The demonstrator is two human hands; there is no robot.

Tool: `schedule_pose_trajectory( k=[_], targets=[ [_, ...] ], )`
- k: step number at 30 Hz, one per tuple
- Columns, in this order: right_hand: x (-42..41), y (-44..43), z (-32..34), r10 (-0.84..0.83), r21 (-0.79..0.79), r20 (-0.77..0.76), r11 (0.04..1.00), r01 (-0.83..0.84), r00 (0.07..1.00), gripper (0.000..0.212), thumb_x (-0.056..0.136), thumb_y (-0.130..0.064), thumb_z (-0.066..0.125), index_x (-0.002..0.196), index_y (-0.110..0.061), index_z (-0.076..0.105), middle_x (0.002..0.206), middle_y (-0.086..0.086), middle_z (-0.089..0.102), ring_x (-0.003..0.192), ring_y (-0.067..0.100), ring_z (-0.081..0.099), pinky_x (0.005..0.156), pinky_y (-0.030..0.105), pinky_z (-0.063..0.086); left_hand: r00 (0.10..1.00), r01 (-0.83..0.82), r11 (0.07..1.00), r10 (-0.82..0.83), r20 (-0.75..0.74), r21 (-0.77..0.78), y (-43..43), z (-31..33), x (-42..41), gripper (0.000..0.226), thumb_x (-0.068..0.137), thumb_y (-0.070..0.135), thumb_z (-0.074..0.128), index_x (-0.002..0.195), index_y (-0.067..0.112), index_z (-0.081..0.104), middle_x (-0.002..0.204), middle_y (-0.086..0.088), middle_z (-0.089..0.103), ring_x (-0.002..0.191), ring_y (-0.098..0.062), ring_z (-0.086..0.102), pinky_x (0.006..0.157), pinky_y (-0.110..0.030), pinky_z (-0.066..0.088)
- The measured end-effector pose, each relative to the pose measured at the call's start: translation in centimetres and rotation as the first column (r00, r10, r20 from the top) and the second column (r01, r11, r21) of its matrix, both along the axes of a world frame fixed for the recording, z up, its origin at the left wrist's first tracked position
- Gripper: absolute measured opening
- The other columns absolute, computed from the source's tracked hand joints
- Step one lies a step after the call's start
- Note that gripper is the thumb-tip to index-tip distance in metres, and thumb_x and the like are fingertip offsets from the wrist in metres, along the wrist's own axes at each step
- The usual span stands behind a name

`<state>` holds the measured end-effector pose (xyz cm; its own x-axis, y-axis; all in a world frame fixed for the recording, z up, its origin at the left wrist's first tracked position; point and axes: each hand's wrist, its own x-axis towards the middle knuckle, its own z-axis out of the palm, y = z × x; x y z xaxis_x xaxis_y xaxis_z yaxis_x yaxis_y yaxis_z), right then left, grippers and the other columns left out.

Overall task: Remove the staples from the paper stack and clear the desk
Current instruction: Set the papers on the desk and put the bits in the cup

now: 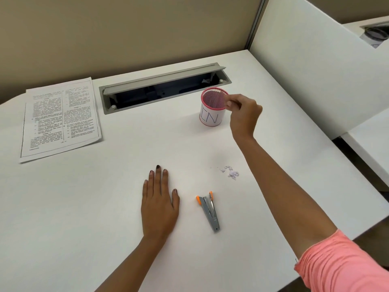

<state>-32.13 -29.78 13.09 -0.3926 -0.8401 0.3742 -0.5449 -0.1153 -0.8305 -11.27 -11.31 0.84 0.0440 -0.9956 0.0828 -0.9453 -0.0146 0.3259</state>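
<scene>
A stack of printed paper (60, 118) lies at the far left of the white desk (105, 197). A pink mesh cup (212, 107) with a white label stands at the middle right. My right hand (244, 114) hovers at the cup's right rim, fingertips pinched together over the opening; whatever they hold is too small to see. My left hand (159, 205) rests flat on the desk with its fingers spread. A grey staple remover with orange tips (209, 210) lies just right of it. A small heap of pulled staples and paper bits (231, 172) sits beyond the remover.
An open grey cable tray (164, 89) is sunk into the desk behind the cup. White partition panels (315, 66) close off the right side, and a beige wall (126, 28) the back. The desk's front right edge runs near my right sleeve (341, 264).
</scene>
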Motion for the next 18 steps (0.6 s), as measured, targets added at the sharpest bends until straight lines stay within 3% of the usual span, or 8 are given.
schedule_pose_trajectory(
  k=[5, 9, 12, 16, 18],
  targets=[
    [-0.8, 5.0, -2.4, 0.031, 0.128, 0.087, 0.991, -0.042, 0.996, 0.023, 0.080, 0.011, 0.054, 0.085, -0.001, 0.072, 0.073, 0.014, 0.070, 0.067, 0.028, 0.069, 0.062, 0.009, 0.048, 1.000, -0.001, 1.000, 0.001, -0.014, 0.001, 0.1, 0.1, 0.0, 0.060, 0.095, 0.034, 0.028, 0.150, 0.012, 0.027, 0.161, -0.004, 0.017, 0.149, -0.020, 0.014, 0.120, -0.036, 0.011],
    [-1.7, 9.0, -5.4, 0.151, 0.225, -0.159, 0.968, -0.113, 0.976, 0.026, 0.080, 0.014, 0.053, 0.083, -0.004, 0.070, 0.078, 0.011, 0.071, 0.071, 0.025, 0.066, 0.068, 0.028, 0.054, 1.000, 0.001, 1.000, -0.001, -0.013, 0.001, 0.1, 0.0, 0.0, 0.059, 0.095, 0.034, 0.029, 0.150, 0.012, 0.027, 0.161, -0.004, 0.017, 0.149, -0.019, 0.013, 0.120, -0.037, 0.013],
    [-2.3, 11.2, -6.7, 0.216, 0.299, -0.228, 0.944, -0.142, 0.949, 0.020, 0.088, 0.006, 0.054, 0.088, -0.004, 0.071, 0.089, 0.008, 0.072, 0.085, 0.025, 0.065, 0.079, 0.037, 0.052, 1.000, 0.001, 1.000, -0.001, -0.016, -0.002, 0.0, 0.0, 0.0, 0.059, 0.095, 0.034, 0.029, 0.150, 0.011, 0.027, 0.160, -0.004, 0.018, 0.148, -0.020, 0.014, 0.120, -0.036, 0.012],
    [-2.9, 13.5, -7.3, 0.108, 0.320, -0.285, 0.947, -0.012, 0.952, 0.029, 0.088, 0.011, 0.048, 0.101, -0.004, 0.069, 0.102, 0.010, 0.068, 0.094, 0.024, 0.064, 0.082, 0.020, 0.043, 1.000, 0.000, 1.000, 0.000, -0.007, 0.001, 0.0, 0.0, 0.0, 0.060, 0.095, 0.034, 0.030, 0.150, 0.011, 0.026, 0.161, -0.004, 0.017, 0.149, -0.020, 0.014, 0.120, -0.037, 0.013],
    [-2.9, 14.7, -7.7, 0.031, 0.363, -0.302, 0.928, 0.085, 0.953, 0.031, 0.086, 0.012, 0.051, 0.109, -0.003, 0.067, 0.108, 0.010, 0.064, 0.096, 0.025, 0.062, 0.083, 0.021, 0.042, 1.000, 0.000, 1.000, 0.000, -0.007, 0.000, 0.0, 0.0, 0.0, 0.060, 0.095, 0.034, 0.030, 0.150, 0.012, 0.026, 0.161, -0.004, 0.017, 0.149, -0.020, 0.014, 0.120, -0.037, 0.013]
  ],
)
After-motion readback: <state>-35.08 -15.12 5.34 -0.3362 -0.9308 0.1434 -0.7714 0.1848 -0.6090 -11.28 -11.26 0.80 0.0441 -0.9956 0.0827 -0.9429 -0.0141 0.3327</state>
